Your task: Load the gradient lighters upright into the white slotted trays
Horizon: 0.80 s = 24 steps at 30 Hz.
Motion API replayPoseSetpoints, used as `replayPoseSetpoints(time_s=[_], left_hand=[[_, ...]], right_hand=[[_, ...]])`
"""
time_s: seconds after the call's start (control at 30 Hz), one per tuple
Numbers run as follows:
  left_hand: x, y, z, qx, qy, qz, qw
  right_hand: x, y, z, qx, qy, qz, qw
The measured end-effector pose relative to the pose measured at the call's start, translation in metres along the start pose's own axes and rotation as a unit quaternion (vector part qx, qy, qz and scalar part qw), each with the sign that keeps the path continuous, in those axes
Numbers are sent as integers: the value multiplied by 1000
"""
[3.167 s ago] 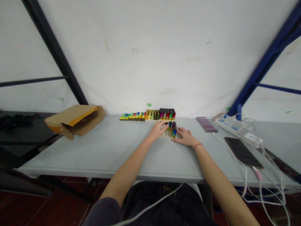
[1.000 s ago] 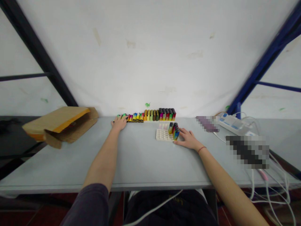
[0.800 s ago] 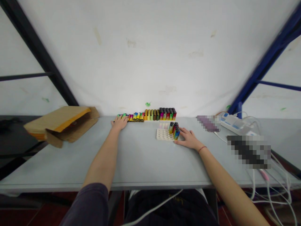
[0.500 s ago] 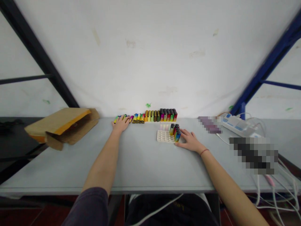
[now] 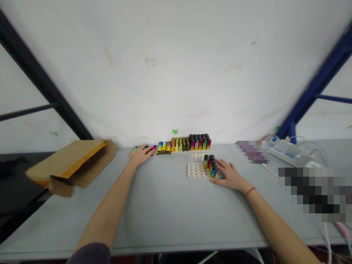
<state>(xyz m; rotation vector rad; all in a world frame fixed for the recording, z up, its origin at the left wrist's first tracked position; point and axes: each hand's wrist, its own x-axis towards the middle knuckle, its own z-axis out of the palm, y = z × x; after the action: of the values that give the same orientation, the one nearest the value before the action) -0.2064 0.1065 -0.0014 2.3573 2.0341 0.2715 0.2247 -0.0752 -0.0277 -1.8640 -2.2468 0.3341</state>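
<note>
A white tray with rows of round holes lies on the table. Several colourful lighters with dark tops stand in its right end, and one more lighter stands upright just left of them. My right hand is against that end, fingers spread, thumb by the front corner and fingertips beside the lighters. Near the wall, my left hand lies over several flat-lying lighters, its fingers stretched across them. The hand partly covers these, so whether it grips one is hidden.
Along the wall are more flat lighters, yellow-to-dark upright lighters and a filled block of black-topped lighters. An opened cardboard box lies at left. At right are a power strip, cables and blurred-out items.
The view has tilted, so the table sits lower in the picture. Both hands stay at about the same places, the left over the lying lighters, the right by the tray.
</note>
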Motion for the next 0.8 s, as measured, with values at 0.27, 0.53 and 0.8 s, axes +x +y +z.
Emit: replayPoseSetpoints(time_s=[0.27, 0.53, 0.8], left_hand=[[-39, -9, 1, 11, 46, 28, 998], [-102, 15, 0, 7, 56, 44, 997], [-112, 83, -1, 14, 97, -40, 994]], right_hand=[[0, -3, 0, 17, -5, 15, 1000], [1, -7, -4, 3, -16, 11, 1000], [1, -10, -5, -16, -23, 8, 1000]])
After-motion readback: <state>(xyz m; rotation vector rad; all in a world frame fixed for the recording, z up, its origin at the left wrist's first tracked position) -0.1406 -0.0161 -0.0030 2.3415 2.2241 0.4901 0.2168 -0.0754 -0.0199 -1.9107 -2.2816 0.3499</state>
